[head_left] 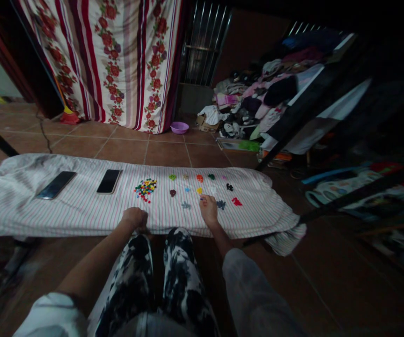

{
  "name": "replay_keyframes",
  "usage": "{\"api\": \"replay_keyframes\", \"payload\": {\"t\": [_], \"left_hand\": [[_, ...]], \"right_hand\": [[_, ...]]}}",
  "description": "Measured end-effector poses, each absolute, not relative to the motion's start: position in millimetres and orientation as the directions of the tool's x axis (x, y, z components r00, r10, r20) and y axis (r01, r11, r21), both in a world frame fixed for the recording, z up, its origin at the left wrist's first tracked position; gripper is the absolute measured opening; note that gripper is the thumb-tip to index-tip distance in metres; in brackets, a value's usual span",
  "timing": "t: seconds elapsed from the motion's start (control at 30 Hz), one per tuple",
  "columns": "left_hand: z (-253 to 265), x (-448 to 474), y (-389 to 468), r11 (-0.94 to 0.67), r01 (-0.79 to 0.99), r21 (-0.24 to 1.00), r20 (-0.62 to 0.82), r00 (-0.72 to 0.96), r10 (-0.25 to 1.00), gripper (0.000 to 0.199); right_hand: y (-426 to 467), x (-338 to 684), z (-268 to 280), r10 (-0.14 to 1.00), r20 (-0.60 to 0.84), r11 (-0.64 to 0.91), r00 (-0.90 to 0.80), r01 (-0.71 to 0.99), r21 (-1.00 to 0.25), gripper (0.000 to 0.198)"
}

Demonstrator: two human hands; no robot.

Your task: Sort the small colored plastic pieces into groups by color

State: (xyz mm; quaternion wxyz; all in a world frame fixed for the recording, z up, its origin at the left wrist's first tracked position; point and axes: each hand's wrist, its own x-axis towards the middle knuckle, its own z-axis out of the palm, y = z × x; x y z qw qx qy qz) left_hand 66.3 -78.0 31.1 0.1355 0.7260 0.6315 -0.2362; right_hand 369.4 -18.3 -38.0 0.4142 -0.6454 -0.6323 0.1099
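My left hand (134, 218) rests closed near the front edge of the striped cloth (92, 213); whatever its fingers may hold is hidden. Just beyond it lies a mixed heap of small colored pieces (146, 188). Over the sorted groups, my right hand (209, 210) is closed, with a small blue piece showing at its fingertips. Around that hand are yellow pieces (199, 190), white pieces (213, 190), dark grey pieces (221, 204) and light grey pieces (186, 205). Red pieces (236, 201) and black pieces (229, 186) sit farther right. Brown pieces (172, 192) lie nearer the heap.
Two phones, one dark (56, 184) and one light-edged (109, 181), lie left on the cloth. Orange pieces (200, 178) and several other groups line the far side. Beyond are a floral curtain (124, 61), a purple basin (179, 128) and piled clothes (254, 96). Dark bars slant at right.
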Motion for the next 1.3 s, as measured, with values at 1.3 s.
{"api": "replay_keyframes", "payload": {"t": [1.3], "left_hand": [[27,64,-79,-0.196,0.973,-0.122,-0.504,0.109,0.856,0.031]], "right_hand": [[-28,402,-68,0.921,0.339,0.081,0.191,0.757,-0.648,0.046]]}}
